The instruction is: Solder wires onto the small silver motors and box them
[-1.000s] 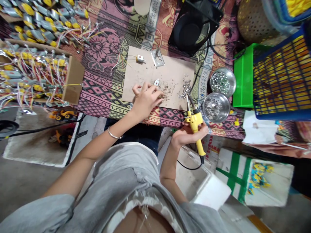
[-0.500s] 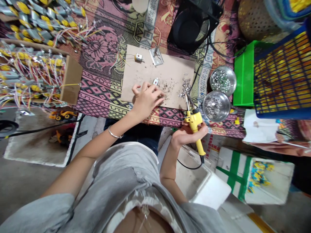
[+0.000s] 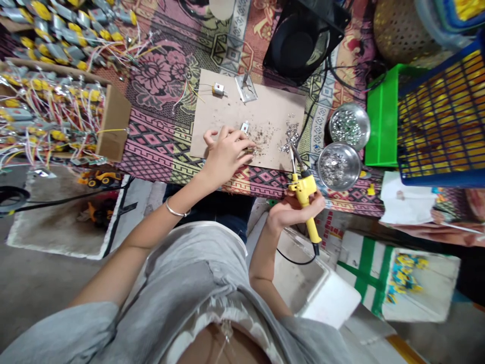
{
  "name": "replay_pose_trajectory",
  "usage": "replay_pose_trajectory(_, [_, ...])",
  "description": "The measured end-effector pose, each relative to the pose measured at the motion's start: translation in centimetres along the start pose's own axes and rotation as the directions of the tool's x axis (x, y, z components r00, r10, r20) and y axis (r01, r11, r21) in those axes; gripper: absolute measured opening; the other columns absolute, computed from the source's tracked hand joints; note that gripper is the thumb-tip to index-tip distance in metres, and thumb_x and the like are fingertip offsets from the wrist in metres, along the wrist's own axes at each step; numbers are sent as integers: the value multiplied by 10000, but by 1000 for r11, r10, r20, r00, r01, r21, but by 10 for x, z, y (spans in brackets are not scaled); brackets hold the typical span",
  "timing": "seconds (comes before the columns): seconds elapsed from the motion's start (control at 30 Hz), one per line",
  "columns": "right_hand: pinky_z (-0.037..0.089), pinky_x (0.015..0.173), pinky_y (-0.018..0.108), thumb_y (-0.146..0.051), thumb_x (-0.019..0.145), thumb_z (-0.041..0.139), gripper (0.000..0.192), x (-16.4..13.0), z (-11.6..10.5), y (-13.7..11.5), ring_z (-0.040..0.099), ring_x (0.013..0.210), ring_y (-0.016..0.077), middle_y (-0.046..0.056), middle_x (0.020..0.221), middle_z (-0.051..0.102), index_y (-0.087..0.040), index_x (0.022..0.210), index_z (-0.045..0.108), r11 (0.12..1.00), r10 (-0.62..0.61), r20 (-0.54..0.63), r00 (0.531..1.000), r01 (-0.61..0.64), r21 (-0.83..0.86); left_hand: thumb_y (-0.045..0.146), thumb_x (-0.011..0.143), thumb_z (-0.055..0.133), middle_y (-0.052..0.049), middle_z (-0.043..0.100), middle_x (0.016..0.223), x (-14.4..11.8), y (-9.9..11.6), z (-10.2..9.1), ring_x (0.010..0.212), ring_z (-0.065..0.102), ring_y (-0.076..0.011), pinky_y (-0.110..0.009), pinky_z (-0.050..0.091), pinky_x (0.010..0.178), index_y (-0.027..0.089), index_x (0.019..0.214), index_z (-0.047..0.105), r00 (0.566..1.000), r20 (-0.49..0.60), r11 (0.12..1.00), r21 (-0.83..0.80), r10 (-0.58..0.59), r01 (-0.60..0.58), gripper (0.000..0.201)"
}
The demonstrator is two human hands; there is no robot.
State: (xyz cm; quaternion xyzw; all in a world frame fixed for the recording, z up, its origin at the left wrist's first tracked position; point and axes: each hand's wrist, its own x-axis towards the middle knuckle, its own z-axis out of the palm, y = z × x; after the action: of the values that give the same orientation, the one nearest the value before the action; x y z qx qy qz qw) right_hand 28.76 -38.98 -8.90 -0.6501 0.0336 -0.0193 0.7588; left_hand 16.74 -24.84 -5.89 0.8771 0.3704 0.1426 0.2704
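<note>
My right hand (image 3: 293, 206) is wrapped round the yellow grip of a soldering iron (image 3: 305, 189). The iron's tip points away from me, over a small pile of shiny metal pieces (image 3: 291, 135) on the board's right side. My left hand (image 3: 227, 154) rests palm down on the cardboard sheet (image 3: 206, 119), fingers spread and bent. Just beyond its fingertips lies a small silver motor (image 3: 244, 127), partly hidden by the fingers. Dark crumbs (image 3: 263, 139) are scattered to the right of that hand. Farther back are a second small motor (image 3: 219, 89) with wires and a metal stand (image 3: 246, 90).
Two metal bowls of small parts (image 3: 349, 126) (image 3: 339, 166) stand to the right, beside a green bin (image 3: 379, 119) and blue basket (image 3: 435, 178). A black fan (image 3: 299, 45) is at the back. Left, a cardboard box (image 3: 115, 121) holds wired motors. The iron's cord (image 3: 297, 263) hangs below.
My left hand has shifted very slightly left and toward me, leaving a little more of the near motor in view. The right hand and soldering iron have hardly moved.
</note>
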Motion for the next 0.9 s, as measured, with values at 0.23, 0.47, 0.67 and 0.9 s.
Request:
replay_pose_trajectory(0.23, [470,532,284,-546,985,433,262,0,-5,8,494,645,120,-28,868,402,-287,951,422,980,-154,47,987,158,-119,324,1053,699,-53,775,1263,-17,-8,-14,1340,589,-343,-583,235,1177,329,1279,722,995,-104,999,50,1,4,227])
replay_pose_trajectory(0.47, [560,824,353,-457,982,493,228,-5,-6,4,578,840,148,-12,879,458,-261,868,472,948,-270,93,958,282,-148,363,1092,648,14,824,1073,-22,-31,0,1156,674,-282,-603,204,1159,362,1056,811,986,-152,998,22,62,-60,167])
replay_pose_trajectory(0.67, [509,787,346,-473,949,548,246,-5,-7,1,561,788,144,-23,825,474,-250,850,521,946,-267,153,951,289,-144,389,1089,654,-5,799,1050,-17,-30,8,1207,648,-299,-605,208,1142,373,1042,835,985,-161,998,21,64,-61,188])
replay_pose_trajectory(0.9, [510,806,381,-484,932,536,244,-6,-6,4,568,811,168,-11,818,483,-259,838,526,913,-356,157,921,379,-153,392,1099,625,-17,793,1068,-18,-29,11,1197,642,-297,-615,185,1146,357,1008,823,984,-159,997,21,81,-79,221])
